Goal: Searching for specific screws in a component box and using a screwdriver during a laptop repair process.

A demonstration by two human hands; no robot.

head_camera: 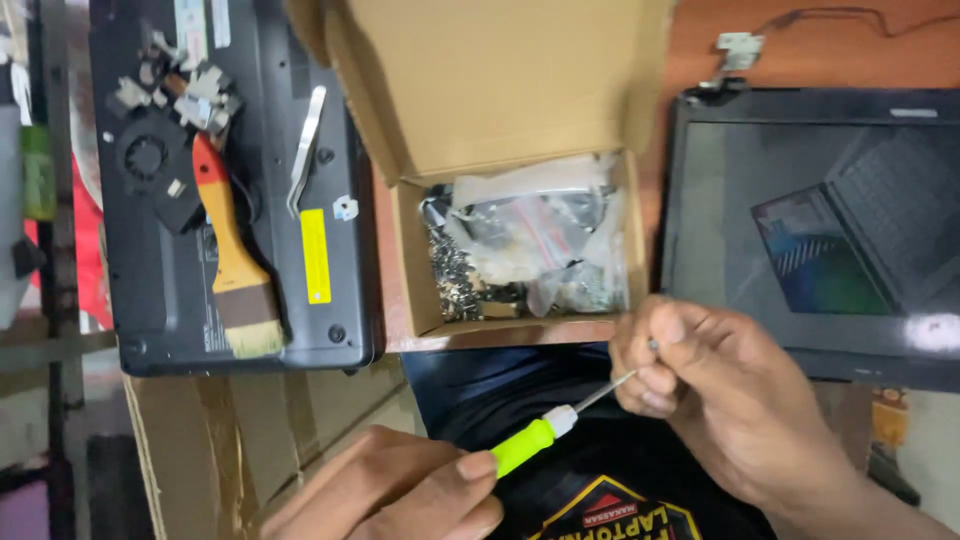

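Above my lap, beside the open cardboard box (430,100) of bagged screws, my left hand (400,490) grips the green-handled screwdriver (540,432) while my right hand (690,365) pinches something tiny at its tip, best kept steady and aligned.

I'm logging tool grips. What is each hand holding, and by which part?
The left hand holds the screwdriver by its green handle. The right hand pinches near the shaft's tip; any screw there can't be made out.
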